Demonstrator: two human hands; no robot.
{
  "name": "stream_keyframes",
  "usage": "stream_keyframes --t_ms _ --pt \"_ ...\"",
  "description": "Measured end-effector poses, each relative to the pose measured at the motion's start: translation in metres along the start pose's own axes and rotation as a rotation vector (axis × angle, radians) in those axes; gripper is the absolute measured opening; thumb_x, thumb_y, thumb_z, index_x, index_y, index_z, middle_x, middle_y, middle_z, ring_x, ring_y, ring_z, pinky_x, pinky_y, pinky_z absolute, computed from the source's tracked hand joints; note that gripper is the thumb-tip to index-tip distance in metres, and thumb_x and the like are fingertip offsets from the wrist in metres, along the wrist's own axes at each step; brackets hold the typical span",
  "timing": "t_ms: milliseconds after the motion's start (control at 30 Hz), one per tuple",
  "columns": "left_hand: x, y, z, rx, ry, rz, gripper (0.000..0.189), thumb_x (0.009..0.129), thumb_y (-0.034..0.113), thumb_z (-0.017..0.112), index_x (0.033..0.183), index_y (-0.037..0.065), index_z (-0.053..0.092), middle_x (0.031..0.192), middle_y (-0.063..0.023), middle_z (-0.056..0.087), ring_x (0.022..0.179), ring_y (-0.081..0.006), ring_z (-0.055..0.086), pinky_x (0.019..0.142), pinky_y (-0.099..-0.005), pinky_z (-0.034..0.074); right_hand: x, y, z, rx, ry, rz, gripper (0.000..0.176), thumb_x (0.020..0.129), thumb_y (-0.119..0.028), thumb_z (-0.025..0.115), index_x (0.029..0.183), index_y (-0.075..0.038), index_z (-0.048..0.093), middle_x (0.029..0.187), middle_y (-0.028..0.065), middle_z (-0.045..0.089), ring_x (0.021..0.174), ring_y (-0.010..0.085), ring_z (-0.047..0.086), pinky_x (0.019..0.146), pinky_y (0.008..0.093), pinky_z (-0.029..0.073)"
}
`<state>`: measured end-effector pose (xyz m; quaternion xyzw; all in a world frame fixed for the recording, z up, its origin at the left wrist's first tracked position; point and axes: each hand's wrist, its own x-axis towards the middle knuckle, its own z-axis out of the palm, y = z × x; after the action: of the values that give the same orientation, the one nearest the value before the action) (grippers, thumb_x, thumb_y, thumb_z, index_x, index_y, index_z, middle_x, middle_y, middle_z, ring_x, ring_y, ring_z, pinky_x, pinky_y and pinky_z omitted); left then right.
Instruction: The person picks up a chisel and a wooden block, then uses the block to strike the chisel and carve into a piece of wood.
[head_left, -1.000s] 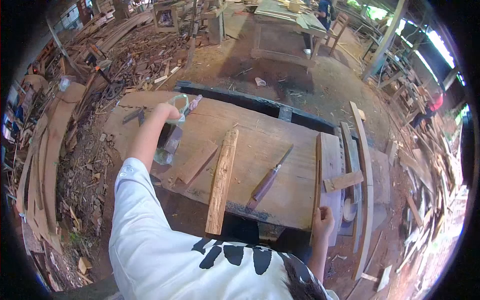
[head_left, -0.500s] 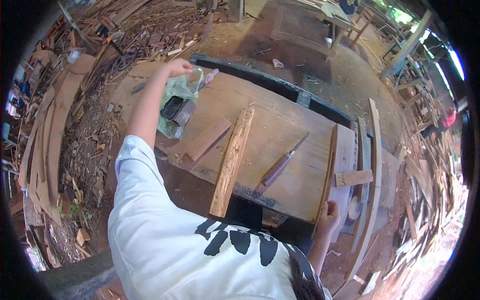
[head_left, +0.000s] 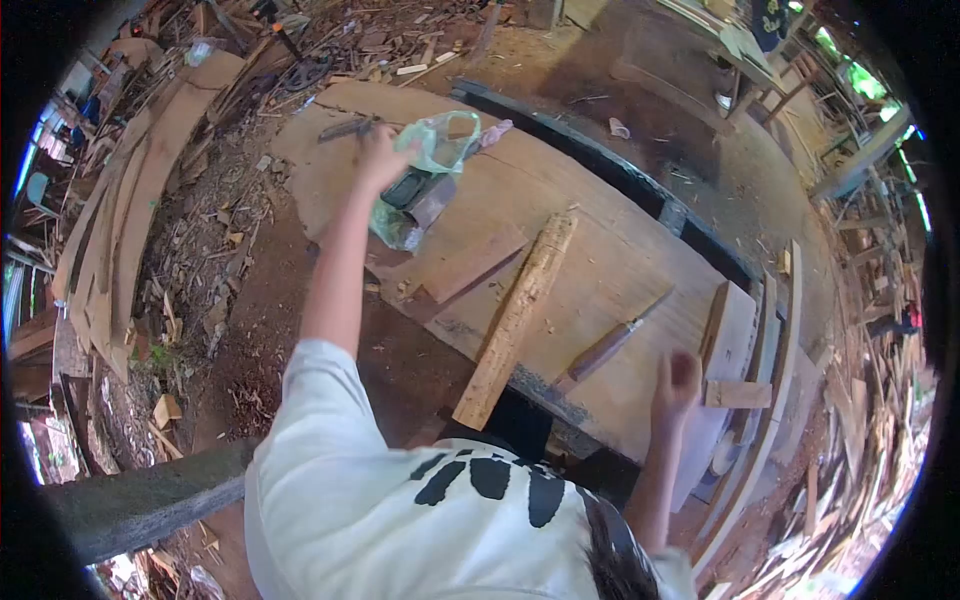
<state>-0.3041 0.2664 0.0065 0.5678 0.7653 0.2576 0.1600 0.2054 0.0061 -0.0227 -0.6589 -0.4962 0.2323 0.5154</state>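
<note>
My left hand (head_left: 380,160) reaches out at the far left of the board, its fingers apart, right beside a thin green plastic bag (head_left: 440,145). A dark block-like item (head_left: 405,187) and a greyish-brown block (head_left: 434,200) sit in or against the bag. Just left of the hand lies a dark slender tool (head_left: 343,129). My right hand (head_left: 680,380) is raised near the right edge with curled fingers; whatever they may hold is hidden. Between the hands lie a short wooden block (head_left: 475,262), a long rough wood strip (head_left: 520,310) and a knife (head_left: 610,345) with a wooden handle.
The wide plywood board (head_left: 610,265) rests over a dark frame (head_left: 580,155). A small wood piece (head_left: 738,394) lies across planks (head_left: 728,330) on the right. Scrap wood piles (head_left: 860,440) flank both sides. Another person (head_left: 768,22) stands at the back.
My left hand has let go of the bag's top and shifted beside it, fingers now spread. My right hand has lifted away from the plank edge. The view has turned, moving everything rightward.
</note>
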Motion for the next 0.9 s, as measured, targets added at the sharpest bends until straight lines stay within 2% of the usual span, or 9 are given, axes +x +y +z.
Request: stream_keyframes --t_ms 100,167,300,400,500,633,667,767,900 --pt "-0.067 0.002 0.021 0.231 0.042 0.064 0.093 0.072 0.066 0.071 0.135 0.002 0.047 0.144 -0.0256 0.043 0.136 -0.0385 0.040 0.112 -0.0511 0.030 0.059 -0.038 0.118 0.158 -0.389 -0.036 0.039 0.087 -0.017 0.073 0.116 -0.002 0.054 0.095 0.0067 0.060 0.087 0.0142 0.057 0.078 0.0290 0.049" --pt "-0.096 0.013 0.026 0.335 0.014 -0.017 0.085 0.070 0.062 0.074 0.133 0.009 0.052 0.147 -0.0221 0.040 0.137 -0.0390 0.037 0.112 -0.0588 0.023 0.090 -0.063 0.226 0.302 -0.597 -0.071 0.055 0.083 -0.027 0.078 0.123 -0.002 0.050 0.107 0.0099 0.059 0.096 0.0178 0.057 0.084 0.0324 0.049" --pt "-0.113 -0.016 0.067 0.252 0.253 0.063 0.066 0.070 0.052 0.076 0.124 0.016 0.062 0.145 -0.0190 0.038 0.136 -0.0383 0.033 0.114 -0.0564 0.017 0.124 -0.122 0.373 -0.135 -0.639 -0.330 0.118 0.061 -0.052 0.088 0.144 -0.003 0.022 0.138 0.0284 0.045 0.127 0.0413 0.047 0.103 0.0472 0.041" --pt "-0.119 -0.027 0.073 0.057 0.589 0.284 0.046 0.068 0.035 0.081 0.104 0.012 0.065 0.135 -0.0229 0.043 0.125 -0.0429 0.039 0.106 -0.0574 0.027 0.126 -0.140 0.424 -0.399 -0.644 -0.103 0.137 0.051 -0.057 0.090 0.149 -0.004 0.011 0.142 0.0275 0.041 0.133 0.0446 0.038 0.109 0.0495 0.034" --pt "-0.114 -0.029 0.075 -0.043 0.631 0.294 0.046 0.067 0.031 0.081 0.103 0.011 0.061 0.132 -0.0211 0.042 0.123 -0.0436 0.040 0.102 -0.0569 0.030 0.136 -0.138 0.440 -0.345 -0.712 0.007 0.142 0.052 -0.056 0.090 0.152 -0.005 0.002 0.144 0.0269 0.039 0.137 0.0441 0.032 0.112 0.0493 0.031" --pt "-0.117 -0.028 0.072 -0.186 0.725 0.250 0.037 0.068 0.026 0.082 0.092 0.007 0.063 0.129 -0.0218 0.044 0.121 -0.0430 0.042 0.101 -0.0566 0.033 0.165 -0.107 0.469 -0.145 -0.597 0.015 0.116 0.060 -0.045 0.088 0.149 -0.010 0.024 0.138 0.0208 0.050 0.128 0.0373 0.048 0.107 0.0442 0.038" --pt "-0.118 -0.030 0.070 -0.213 0.753 0.225 0.035 0.069 0.024 0.081 0.092 0.004 0.063 0.126 -0.0209 0.045 0.119 -0.0397 0.046 0.098 -0.0516 0.039 0.186 -0.076 0.488 -0.055 -0.643 -0.072 0.083 0.065 -0.034 0.086 0.136 -0.008 0.050 0.124 0.0167 0.062 0.111 0.0310 0.062 0.097 0.0391 0.048" --pt "-0.116 -0.042 0.068 -0.508 0.733 0.021 0.037 0.070 0.022 0.080 0.095 0.000 0.063 0.124 -0.0196 0.046 0.116 -0.0368 0.049 0.095 -0.0446 0.044 0.194 -0.084 0.468 -0.118 -0.811 0.082 0.060 0.067 -0.028 0.084 0.119 -0.005 0.064 0.112 0.0153 0.068 0.097 0.0280 0.068 0.087 0.0364 0.054" --pt "-0.118 -0.049 0.070 -0.687 0.796 0.003 0.040 0.080 0.027 0.075 0.101 -0.004 0.062 0.130 -0.0181 0.042 0.115 -0.0328 0.048 0.096 -0.0443 0.042 0.168 -0.116 0.441 -0.064 -0.696 0.169 0.043 0.071 -0.014 0.080 0.110 0.001 0.069 0.099 0.0128 0.070 0.083 0.0196 0.066 0.070 0.0333 0.052"
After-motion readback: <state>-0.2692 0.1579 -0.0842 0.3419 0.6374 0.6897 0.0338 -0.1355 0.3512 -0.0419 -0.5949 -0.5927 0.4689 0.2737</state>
